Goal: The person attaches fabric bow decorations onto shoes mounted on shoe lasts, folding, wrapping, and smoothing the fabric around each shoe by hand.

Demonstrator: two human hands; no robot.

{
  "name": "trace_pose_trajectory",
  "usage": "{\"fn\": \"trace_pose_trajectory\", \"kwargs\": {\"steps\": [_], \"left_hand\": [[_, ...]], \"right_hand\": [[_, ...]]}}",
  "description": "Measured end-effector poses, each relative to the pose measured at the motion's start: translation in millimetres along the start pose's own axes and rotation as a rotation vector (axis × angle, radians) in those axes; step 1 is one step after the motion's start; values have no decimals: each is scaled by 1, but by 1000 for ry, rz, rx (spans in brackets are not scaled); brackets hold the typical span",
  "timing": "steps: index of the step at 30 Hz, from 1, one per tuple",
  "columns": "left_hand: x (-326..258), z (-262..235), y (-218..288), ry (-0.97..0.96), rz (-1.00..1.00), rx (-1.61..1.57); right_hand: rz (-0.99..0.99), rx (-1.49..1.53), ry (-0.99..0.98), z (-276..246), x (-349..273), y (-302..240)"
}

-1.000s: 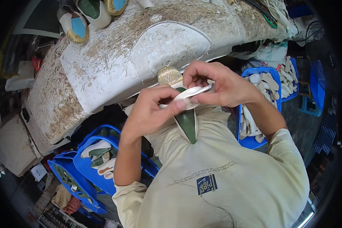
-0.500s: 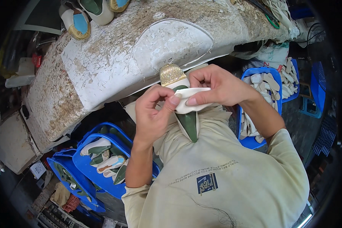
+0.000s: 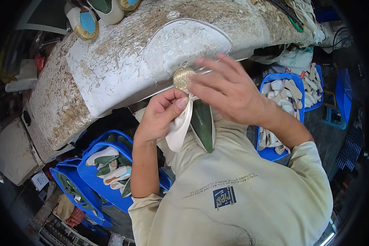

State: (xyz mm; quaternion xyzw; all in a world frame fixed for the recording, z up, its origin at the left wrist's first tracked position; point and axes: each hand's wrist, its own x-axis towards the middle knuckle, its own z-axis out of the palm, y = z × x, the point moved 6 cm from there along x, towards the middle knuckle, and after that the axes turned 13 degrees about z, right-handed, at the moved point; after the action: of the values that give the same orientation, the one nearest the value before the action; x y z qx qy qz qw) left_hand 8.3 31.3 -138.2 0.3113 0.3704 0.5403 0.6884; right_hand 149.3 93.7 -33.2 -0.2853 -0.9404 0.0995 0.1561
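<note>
A flat shoe with a glittery gold toe (image 3: 182,78) and a green inside (image 3: 203,125) rests on my lap, toe toward the bench. Pinched between the thumb and fingers of my left hand (image 3: 155,117) is a soft white insole-shaped piece (image 3: 177,133), which hangs down beside the shoe's opening. Its upper end is bunched near the thumb tip. My right hand (image 3: 238,96) is raised over the shoe's right side, fingers spread and somewhat blurred, with nothing visible in them.
A white, flaking-topped bench (image 3: 123,61) curves across in front of me, with several finished-looking shoes (image 3: 84,26) at its far left. Blue bins of green-lined shoes (image 3: 106,160) stand at lower left. Another blue bin (image 3: 272,153) at right holds pale insole pieces (image 3: 289,92).
The white piece, earlier stretched crosswise between both hands, now hangs from my left hand alone. My right hand has let go and lifted up toward the bench, fingers spreading.
</note>
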Motion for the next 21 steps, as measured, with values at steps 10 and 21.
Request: {"fn": "trace_pose_trajectory", "kwargs": {"steps": [10,21], "left_hand": [[4,9,22,-194,445,641],[10,-15,-23,441,189,64]], "right_hand": [[827,1235,-1013,79,-26,35],[43,179,32,56,-27,11]]}}
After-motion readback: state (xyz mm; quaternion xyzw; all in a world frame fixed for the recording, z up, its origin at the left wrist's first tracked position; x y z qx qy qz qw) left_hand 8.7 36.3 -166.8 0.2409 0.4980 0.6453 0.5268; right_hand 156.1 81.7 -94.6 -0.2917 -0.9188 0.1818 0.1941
